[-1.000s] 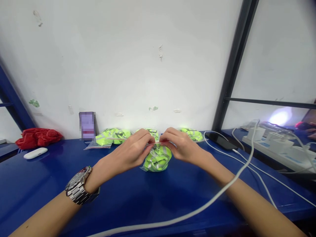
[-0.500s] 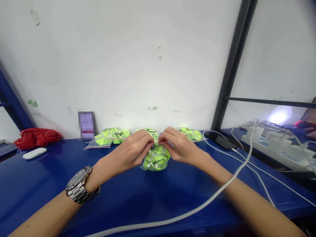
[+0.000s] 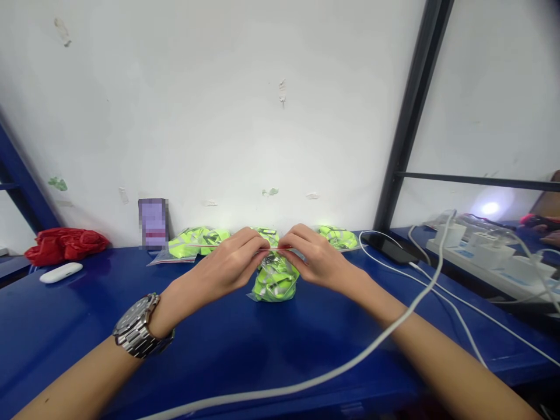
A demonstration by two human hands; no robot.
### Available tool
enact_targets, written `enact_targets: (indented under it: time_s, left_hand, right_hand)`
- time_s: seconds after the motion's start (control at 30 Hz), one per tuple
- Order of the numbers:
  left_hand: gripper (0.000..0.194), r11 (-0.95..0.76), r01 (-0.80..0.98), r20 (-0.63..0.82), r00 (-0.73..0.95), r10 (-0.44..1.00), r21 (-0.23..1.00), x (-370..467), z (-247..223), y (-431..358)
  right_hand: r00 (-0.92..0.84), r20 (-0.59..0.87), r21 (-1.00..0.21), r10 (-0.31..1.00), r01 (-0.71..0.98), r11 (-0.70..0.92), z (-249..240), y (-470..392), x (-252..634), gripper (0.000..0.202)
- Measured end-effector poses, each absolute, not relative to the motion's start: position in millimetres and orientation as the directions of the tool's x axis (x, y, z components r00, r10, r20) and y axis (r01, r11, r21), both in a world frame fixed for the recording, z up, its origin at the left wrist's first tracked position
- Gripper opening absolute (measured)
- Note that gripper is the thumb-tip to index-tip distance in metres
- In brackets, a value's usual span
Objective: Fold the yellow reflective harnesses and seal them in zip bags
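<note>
A clear zip bag (image 3: 275, 282) with bright yellow-green and silver material inside hangs upright at the middle of the blue table (image 3: 245, 350). Its red-lined top edge is pinched between the fingertips of my left hand (image 3: 230, 259), which has a metal watch on the wrist. Close beside it on the right, my right hand (image 3: 317, 259) pinches the same edge. Only a small gap separates the two hands. Whether the bag's bottom touches the table is hard to tell.
Similar bags (image 3: 199, 240) lie along the wall, another (image 3: 339, 237) further right. A red plastic bag (image 3: 65, 245), white case (image 3: 61, 272) and propped phone (image 3: 154, 223) stand left. Right are a black phone (image 3: 389, 248) and power strip (image 3: 485, 256). A white cable (image 3: 341, 371) crosses the foreground.
Both hands have shifted slightly left along the bag's top edge, which now looks more level. The bag has moved a little left with them.
</note>
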State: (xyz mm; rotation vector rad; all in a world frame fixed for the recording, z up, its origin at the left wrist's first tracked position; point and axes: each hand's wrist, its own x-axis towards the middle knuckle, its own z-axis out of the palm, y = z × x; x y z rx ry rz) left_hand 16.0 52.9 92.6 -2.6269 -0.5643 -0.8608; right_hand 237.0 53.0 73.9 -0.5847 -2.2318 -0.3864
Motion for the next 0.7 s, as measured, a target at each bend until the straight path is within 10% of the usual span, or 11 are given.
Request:
enact_targets:
  time_s: [0.7]
  left_hand:
    - [0.012, -0.861, 0.46, 0.668, 0.714, 0.211, -0.219, 18.2, 87.1, 54.8]
  right_hand:
    - [-0.597, 0.769, 0.227, 0.229, 0.59, 0.775, 74.2, 53.0, 232.5, 0.018]
